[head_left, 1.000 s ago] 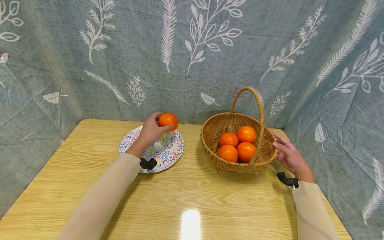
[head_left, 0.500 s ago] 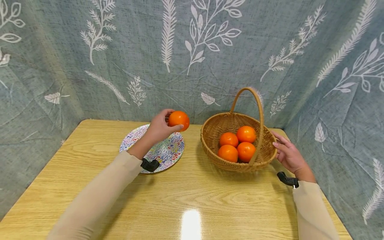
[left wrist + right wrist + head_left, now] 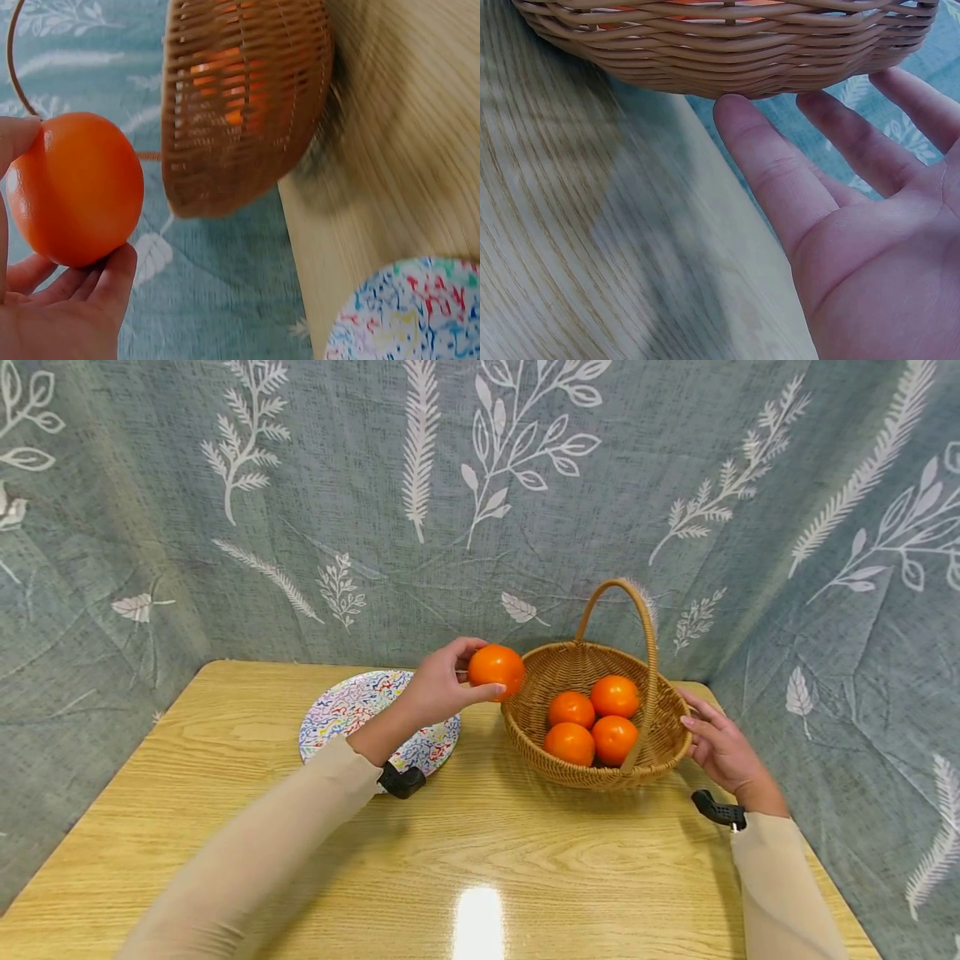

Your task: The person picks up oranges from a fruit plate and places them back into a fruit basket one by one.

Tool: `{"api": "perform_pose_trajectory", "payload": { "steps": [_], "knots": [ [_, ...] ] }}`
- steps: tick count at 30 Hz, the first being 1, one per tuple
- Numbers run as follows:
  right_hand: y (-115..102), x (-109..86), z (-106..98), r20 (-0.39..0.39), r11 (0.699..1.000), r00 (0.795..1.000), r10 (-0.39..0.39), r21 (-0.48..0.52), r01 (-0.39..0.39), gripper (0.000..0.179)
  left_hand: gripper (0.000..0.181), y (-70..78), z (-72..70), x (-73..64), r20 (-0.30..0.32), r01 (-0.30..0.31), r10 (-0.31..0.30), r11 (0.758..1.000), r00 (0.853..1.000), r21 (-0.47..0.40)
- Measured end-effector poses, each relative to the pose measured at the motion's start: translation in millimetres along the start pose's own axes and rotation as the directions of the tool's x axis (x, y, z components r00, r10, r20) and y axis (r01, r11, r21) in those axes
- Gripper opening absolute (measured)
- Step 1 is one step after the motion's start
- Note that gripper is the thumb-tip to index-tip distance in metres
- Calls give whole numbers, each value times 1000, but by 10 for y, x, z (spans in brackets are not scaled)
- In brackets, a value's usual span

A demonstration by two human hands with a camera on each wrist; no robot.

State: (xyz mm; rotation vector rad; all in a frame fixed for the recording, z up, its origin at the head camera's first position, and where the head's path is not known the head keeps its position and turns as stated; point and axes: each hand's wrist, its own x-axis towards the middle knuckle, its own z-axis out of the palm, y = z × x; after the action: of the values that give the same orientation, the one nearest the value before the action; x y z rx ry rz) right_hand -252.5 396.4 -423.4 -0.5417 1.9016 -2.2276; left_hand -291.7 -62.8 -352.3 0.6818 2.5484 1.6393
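Note:
My left hand (image 3: 444, 685) holds a smooth, glossy persimmon (image 3: 496, 672), thumb on the near side and fingers behind. It is held up at the left rim of a wicker basket (image 3: 525, 747) and overlaps that rim in the head view. In the left wrist view, the persimmon (image 3: 79, 191) sits between thumb and fingers beside the basket wall (image 3: 232, 165). Several more persimmons (image 3: 570, 743) lie inside the basket. At its right side, my right hand (image 3: 723, 752) rests its extended fingertips (image 3: 739, 112) against the outer wicker wall (image 3: 727, 64).
A round plate (image 3: 360, 693) with multicoloured squiggles lies left of the basket, partly hidden by my left forearm. The basket's tall arched handle (image 3: 651, 643) rises above its rim. A patterned grey-blue curtain (image 3: 420, 585) hangs behind the wooden table (image 3: 570, 868).
My left hand has carried the persimmon rightward from over the plate to the basket's left rim. The right hand and the basket have stayed in place.

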Motion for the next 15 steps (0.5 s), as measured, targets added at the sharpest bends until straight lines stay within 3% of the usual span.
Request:
{"api": "perform_pose_trajectory", "payload": {
  "steps": [5, 11, 15],
  "knots": [
    [15, -4, -6, 1, 1000, 1000, -4, 10, 4, 54, 65, 39, 168, 63, 36, -35, 35, 999, 999, -5],
    [18, -5, 1, -9, 1000, 1000, 1, 9, -1, 54, 69, 92, 328, 137, 85, -102, 94, 990, 992, 93],
    [15, -1, 8, -7, 1000, 1000, -2, 14, 3, 54, 71, 111, 379, 179, 109, -113, 95, 979, 990, 169]
  ]
}}
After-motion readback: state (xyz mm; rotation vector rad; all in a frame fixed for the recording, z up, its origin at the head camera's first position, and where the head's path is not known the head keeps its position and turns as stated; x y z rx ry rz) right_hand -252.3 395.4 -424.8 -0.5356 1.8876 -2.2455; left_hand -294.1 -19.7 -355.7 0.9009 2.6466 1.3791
